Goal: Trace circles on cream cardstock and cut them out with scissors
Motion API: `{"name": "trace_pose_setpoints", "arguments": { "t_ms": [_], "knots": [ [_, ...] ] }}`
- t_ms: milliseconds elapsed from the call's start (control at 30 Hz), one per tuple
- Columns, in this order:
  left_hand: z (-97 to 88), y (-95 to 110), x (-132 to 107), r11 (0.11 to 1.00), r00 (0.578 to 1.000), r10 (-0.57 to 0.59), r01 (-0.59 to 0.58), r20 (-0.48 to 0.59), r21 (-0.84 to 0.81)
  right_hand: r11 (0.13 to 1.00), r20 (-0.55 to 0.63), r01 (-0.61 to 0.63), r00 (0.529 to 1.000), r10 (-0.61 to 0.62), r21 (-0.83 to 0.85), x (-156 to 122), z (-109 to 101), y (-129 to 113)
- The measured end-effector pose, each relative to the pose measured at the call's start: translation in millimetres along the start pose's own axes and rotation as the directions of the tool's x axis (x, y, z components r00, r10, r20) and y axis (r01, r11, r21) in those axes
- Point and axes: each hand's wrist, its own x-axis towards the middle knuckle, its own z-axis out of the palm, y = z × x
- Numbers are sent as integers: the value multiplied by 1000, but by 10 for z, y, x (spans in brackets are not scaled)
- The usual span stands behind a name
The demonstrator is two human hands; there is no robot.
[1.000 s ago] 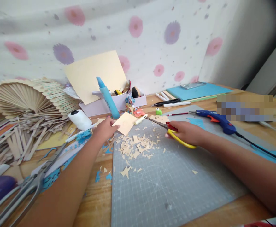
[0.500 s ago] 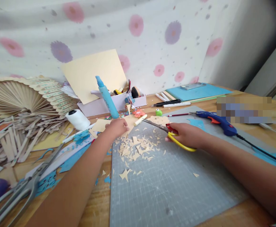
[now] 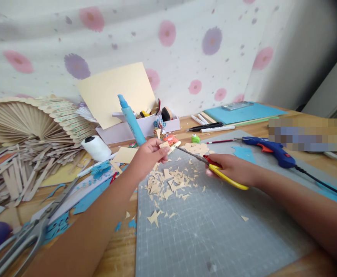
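My left hand (image 3: 151,156) pinches a small piece of cream paper (image 3: 165,145) between thumb and fingers, above the far left part of the grey cutting mat (image 3: 197,238). In my right hand (image 3: 228,169) is a pair of scissors (image 3: 227,179) with yellow and red handles, its blades pointing left toward the paper but apart from it. The blades look nearly closed. Below and between the hands lies a heap of cream paper scraps (image 3: 168,182). Cut cream paper pieces (image 3: 195,149) sit behind the scissor blades.
A blue glue gun (image 3: 269,150) with a black cord lies at the right. Large metal shears (image 3: 38,227), a thread spool (image 3: 96,148) and many wooden sticks (image 3: 26,169) crowd the left. A blue bottle (image 3: 132,121) stands tilted before a white box (image 3: 113,134).
My left hand has come up and right from the table with a cream paper piece in its fingers. The right hand, with the scissors, has shifted slightly right and down.
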Motion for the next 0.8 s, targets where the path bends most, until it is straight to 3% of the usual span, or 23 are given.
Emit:
{"name": "trace_pose_setpoints", "arguments": {
  "t_ms": [67,167,600,800],
  "knots": [
    [73,2,-26,979,1000,-12,15,18,-203,999,29,5,1000,-6,49,-19,-16,-43],
    [145,-11,-59,950,998,-32,48,58,-310,995,52,15,998,-20,101,-32,-20,-79],
    [290,103,-133,945,999,-5,21,51,-326,955,54,97,992,-117,281,-59,-5,-110],
    [299,98,-141,939,1000,14,-11,7,-344,973,49,47,997,-60,228,-44,-15,-130]
  ]
}}
